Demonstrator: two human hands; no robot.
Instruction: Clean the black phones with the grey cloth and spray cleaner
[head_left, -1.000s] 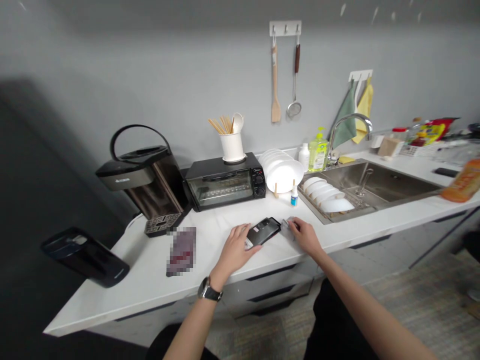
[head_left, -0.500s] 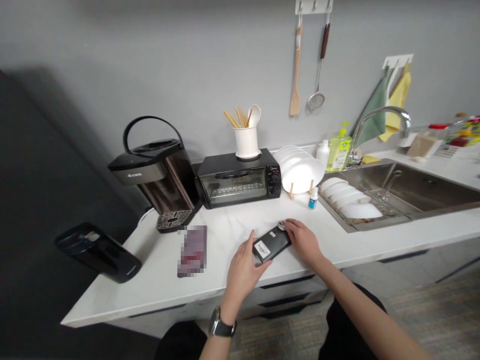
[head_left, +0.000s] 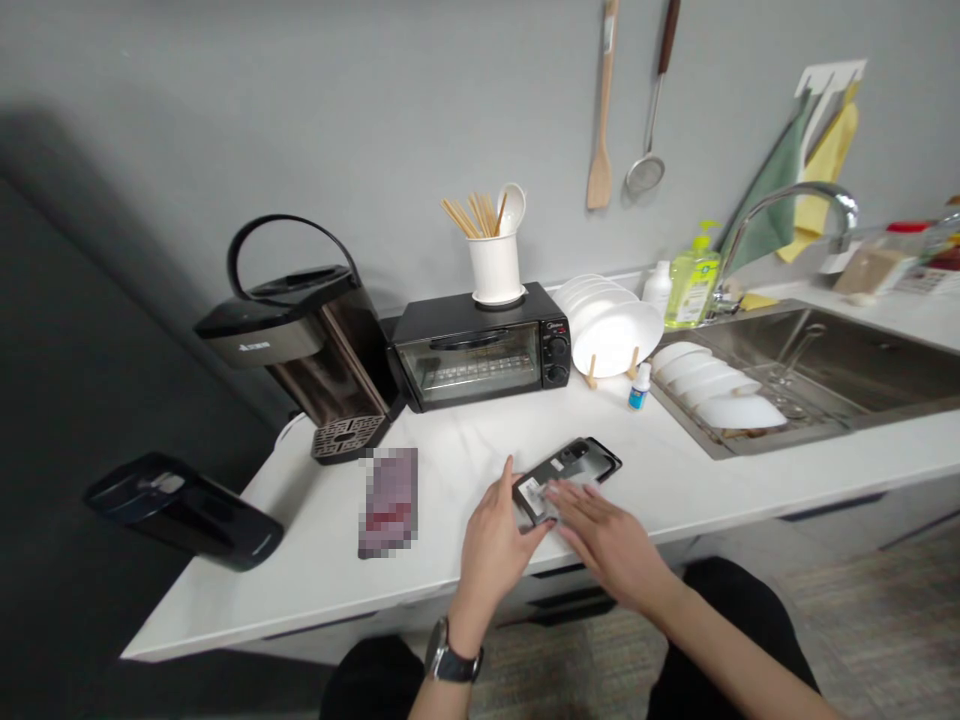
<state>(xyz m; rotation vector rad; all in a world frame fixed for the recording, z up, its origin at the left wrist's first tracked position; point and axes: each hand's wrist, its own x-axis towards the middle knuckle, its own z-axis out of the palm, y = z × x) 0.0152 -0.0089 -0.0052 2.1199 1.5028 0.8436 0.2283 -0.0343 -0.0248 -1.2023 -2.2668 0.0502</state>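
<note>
A black smartphone lies on the white counter, its back with the cameras and a white label facing up. My left hand grips the phone's near left end between thumb and fingers. On that wrist is a dark watch. My right hand lies over the phone's lower part, fingers stretched and close together, pressing a thin whitish piece of material against the label end. Most of that piece is hidden under the fingers. A pixelated purple-grey flat item rests to the left of my hands.
Behind are a toaster oven with a utensil pot on top, and a drinks dispenser. A dark canister stands at left. Rightward are a small blue-labelled bottle, a plate rack, and a sink with bowls.
My right hand has slid from the phone's far end down to its near, labelled end, uncovering the cameras. My left hand keeps its hold. The view has shifted slightly.
</note>
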